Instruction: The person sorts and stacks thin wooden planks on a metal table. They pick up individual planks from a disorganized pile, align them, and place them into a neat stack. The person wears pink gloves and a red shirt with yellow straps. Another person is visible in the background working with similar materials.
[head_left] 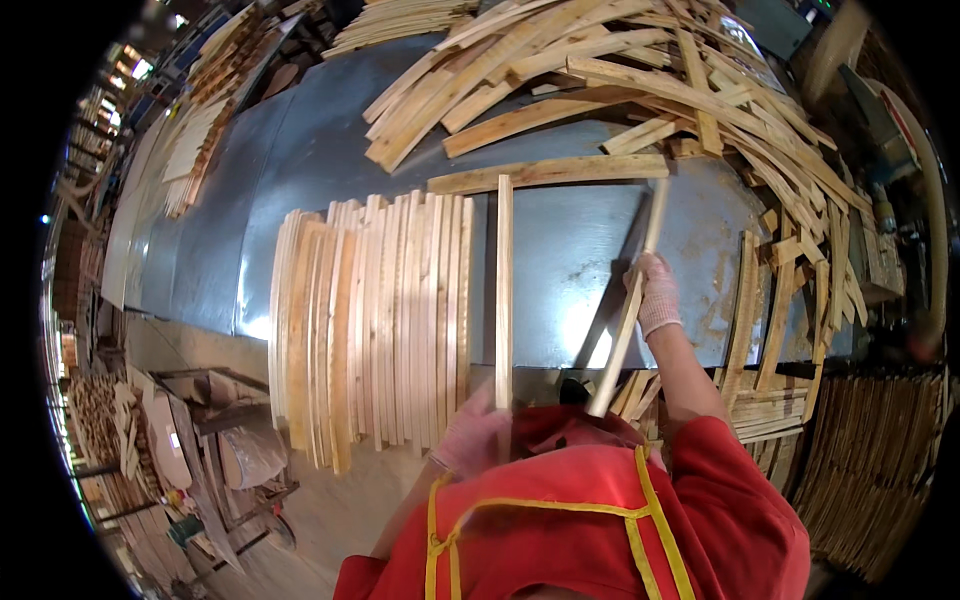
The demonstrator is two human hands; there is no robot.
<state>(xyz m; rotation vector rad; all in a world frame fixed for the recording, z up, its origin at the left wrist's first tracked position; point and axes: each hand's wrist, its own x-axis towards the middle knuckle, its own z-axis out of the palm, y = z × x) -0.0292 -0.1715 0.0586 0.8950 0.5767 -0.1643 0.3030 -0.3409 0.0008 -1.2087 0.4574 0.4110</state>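
Note:
My right hand [657,292], in a pale glove, is wrapped round a narrow wooden strip [627,322]. That strip slants from the far side of the metal table down toward my apron. My left hand [474,436], gloved too, is smeared by motion at the near end of another wooden strip [504,280]; whether its fingers grip that strip I cannot tell. This second strip points straight away from me, its near end past the table edge. Just left of it lies a row of wooden strips [385,320], side by side, their near ends overhanging the edge.
The grey metal table [300,150] carries a crosswise wooden piece [550,174] and a jumbled heap of curved wooden pieces [600,70] at the far right. More strips [205,130] are stacked far left. A wooden cart [210,440] stands on the floor at left.

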